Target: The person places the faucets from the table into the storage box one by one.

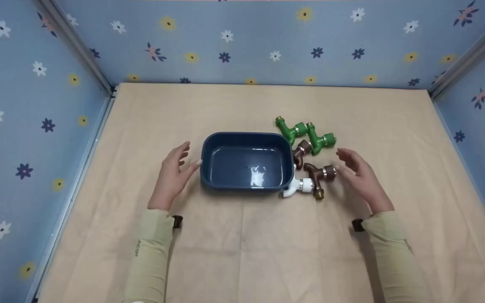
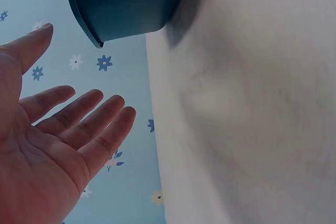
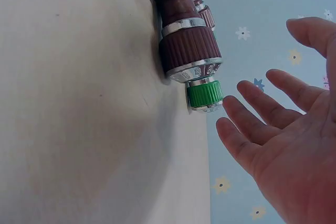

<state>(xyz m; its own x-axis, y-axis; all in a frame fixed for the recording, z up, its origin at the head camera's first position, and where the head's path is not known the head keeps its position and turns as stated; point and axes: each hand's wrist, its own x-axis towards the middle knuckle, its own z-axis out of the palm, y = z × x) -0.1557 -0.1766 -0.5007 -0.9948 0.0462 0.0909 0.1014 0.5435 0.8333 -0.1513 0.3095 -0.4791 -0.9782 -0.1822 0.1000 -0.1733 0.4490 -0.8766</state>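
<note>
A dark blue rectangular basin (image 1: pixel 246 168) stands in the middle of the cloth-covered table. To its left is my left hand (image 1: pixel 172 174), fingers relaxed and apart, thumb tip right at the basin's rim in the head view. In the left wrist view that palm faces up beside the basin's end (image 2: pixel 126 3). Right of the basin lie several plastic taps: two green taps (image 1: pixel 319 141), two brown taps (image 1: pixel 316 172) and a white tap (image 1: pixel 298 185) partly hidden by the rim. My right hand (image 1: pixel 362 179), fingers spread, holds nothing and hovers close to the nearer brown tap's ribbed knob (image 3: pixel 190 48).
Blue flowered panels (image 1: pixel 259 42) enclose the table at the back and both sides. A beige cloth (image 1: pixel 242 248) with creases covers the tabletop. Metal posts (image 1: pixel 78 46) stand at the back corners.
</note>
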